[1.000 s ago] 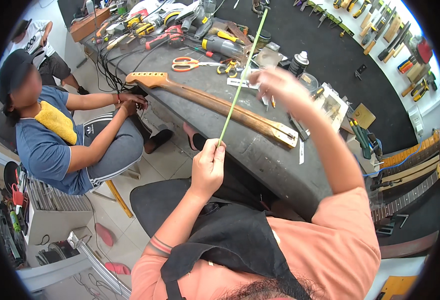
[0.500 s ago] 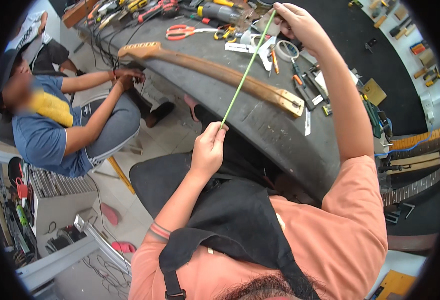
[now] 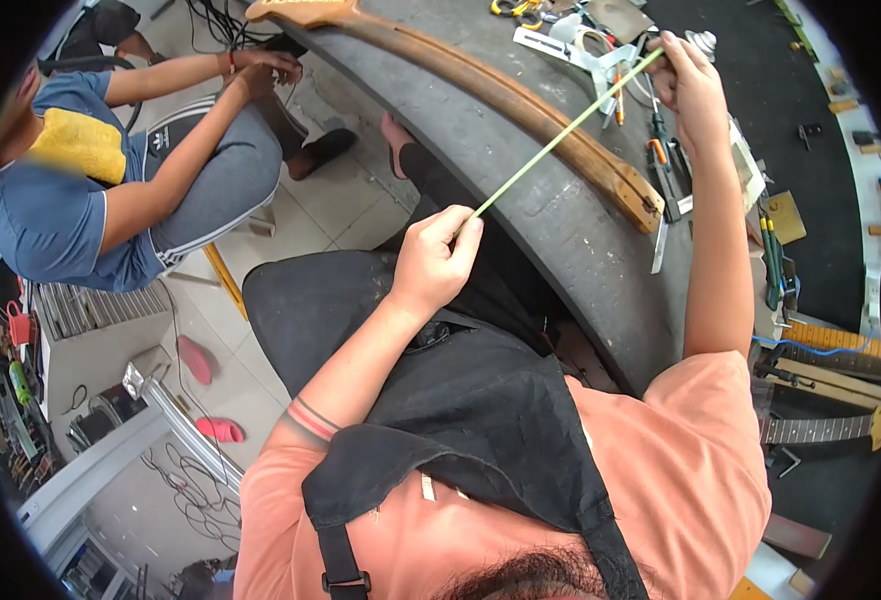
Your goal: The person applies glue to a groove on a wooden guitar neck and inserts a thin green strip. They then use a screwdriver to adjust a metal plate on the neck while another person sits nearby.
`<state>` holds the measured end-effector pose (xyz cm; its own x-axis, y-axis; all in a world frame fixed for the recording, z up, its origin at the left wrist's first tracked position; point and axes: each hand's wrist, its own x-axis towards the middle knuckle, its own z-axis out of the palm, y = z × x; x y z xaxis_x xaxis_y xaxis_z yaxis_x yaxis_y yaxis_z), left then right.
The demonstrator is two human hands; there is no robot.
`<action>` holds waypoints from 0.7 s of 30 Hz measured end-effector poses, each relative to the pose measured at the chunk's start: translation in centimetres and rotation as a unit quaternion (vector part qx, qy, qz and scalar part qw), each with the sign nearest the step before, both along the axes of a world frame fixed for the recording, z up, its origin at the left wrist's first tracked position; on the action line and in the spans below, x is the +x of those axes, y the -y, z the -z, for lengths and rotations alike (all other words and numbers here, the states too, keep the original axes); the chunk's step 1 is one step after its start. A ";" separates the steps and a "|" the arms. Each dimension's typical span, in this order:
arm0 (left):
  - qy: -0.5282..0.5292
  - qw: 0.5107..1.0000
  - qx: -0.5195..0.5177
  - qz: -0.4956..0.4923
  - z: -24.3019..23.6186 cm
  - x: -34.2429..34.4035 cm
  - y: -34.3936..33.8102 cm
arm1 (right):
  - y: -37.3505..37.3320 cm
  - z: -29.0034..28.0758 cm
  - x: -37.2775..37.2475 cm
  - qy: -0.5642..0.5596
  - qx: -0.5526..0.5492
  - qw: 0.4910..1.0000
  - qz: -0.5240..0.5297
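Note:
A thin green rod (image 3: 565,135) runs diagonally over a long wooden guitar neck (image 3: 505,105) lying on the dark workbench (image 3: 600,300). My left hand (image 3: 438,255) pinches its lower end between thumb and fingers, just in front of the bench's near edge. At the upper end, my right hand (image 3: 688,95) has its fingertips on the rod, above scattered tools: a white caliper-like piece (image 3: 550,48), yellow-handled scissors (image 3: 515,12), a screwdriver (image 3: 657,155) and a steel rule (image 3: 658,250).
A seated person (image 3: 160,200) in blue is at my left, another person's legs (image 3: 110,35) behind. Below are pink slippers (image 3: 218,430), cables (image 3: 195,515) and a metal frame (image 3: 175,420). Guitar necks (image 3: 820,430) and green-handled pliers (image 3: 770,255) are at the right.
My right hand, blurred by the rod a second ago, has closed on its far end. The rod now slants further right as both hands moved rightward. The bench and neck sit higher in view.

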<state>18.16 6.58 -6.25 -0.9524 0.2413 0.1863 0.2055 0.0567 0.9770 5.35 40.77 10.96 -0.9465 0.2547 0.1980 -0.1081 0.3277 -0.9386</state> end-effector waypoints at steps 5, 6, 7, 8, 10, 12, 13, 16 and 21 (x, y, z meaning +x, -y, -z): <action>0.005 0.999 -0.019 0.030 1.2 -0.9 0.2 | 0.3 1.6 0.0 -0.022 -0.094 0.994 0.045; -0.002 1.000 -0.017 0.025 1.1 -1.0 0.1 | 0.1 1.8 0.1 -0.030 -0.107 0.993 0.027; -0.009 1.000 -0.011 0.023 1.3 -1.1 -0.2 | -0.5 2.0 -0.1 -0.024 -0.115 0.993 0.014; -0.024 0.999 -0.010 0.027 1.7 -1.2 -0.3 | -0.9 2.7 0.1 -0.031 -0.125 0.991 0.021; -0.059 0.998 -0.012 0.031 2.2 -1.7 -0.3 | -1.6 3.4 0.3 -0.041 -0.155 0.987 0.005; -0.068 0.997 -0.024 0.028 2.1 -1.7 -0.1 | -2.0 3.6 -0.1 -0.053 -0.175 0.983 -0.003; -0.074 0.996 -0.027 0.030 2.1 -1.7 -0.1 | -2.0 3.1 0.1 -0.046 -0.176 0.982 -0.039; -0.093 0.994 -0.033 0.049 2.6 -2.4 0.1 | -1.0 3.6 0.7 -0.036 -0.180 0.983 -0.005; -0.098 0.992 -0.025 0.074 3.2 -2.6 0.4 | -0.7 3.2 1.2 -0.017 -0.151 0.988 0.026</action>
<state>15.53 6.17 -9.42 -0.8527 0.3889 0.3489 0.4010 0.0591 0.9142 6.54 41.48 7.78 -0.9247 0.3552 0.1368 -0.1312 0.0399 -0.9906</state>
